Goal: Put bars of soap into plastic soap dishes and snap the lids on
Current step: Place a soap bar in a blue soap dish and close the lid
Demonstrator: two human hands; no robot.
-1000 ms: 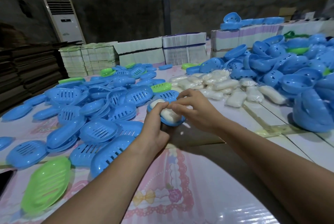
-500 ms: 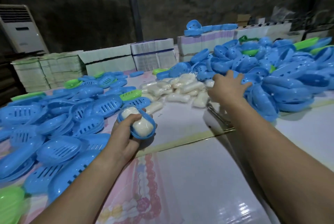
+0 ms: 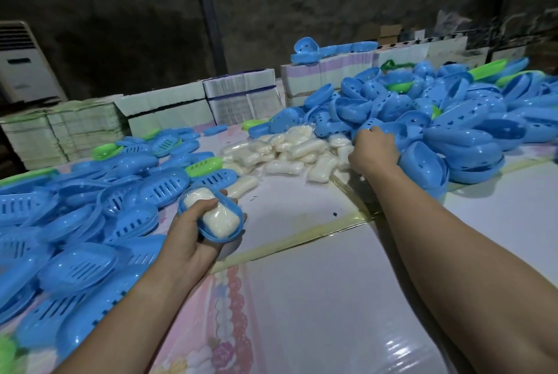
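My left hand (image 3: 190, 232) grips a blue soap dish (image 3: 232, 235) with a wrapped white bar of soap (image 3: 217, 218) lying in it, held just above the table; my thumb presses on the bar. My right hand (image 3: 373, 149) reaches into the heap of blue dish parts (image 3: 453, 120) at the right, fingers curled round the edge of one blue piece (image 3: 377, 127). A pile of wrapped soap bars (image 3: 287, 150) lies between the two heaps. Slotted blue parts (image 3: 90, 207) cover the left of the table.
A few green pieces (image 3: 105, 152) are mixed into the blue heaps. Stacks of flat packed cartons (image 3: 169, 108) line the table's far edge, more blue pieces (image 3: 329, 49) on top. The glossy table top (image 3: 332, 298) with a pink pattern spreads out in front of me.
My right hand left the dish, swung right and took hold of a blue piece in the right heap. The left hand kept the dish with the soap and lifted it slightly.
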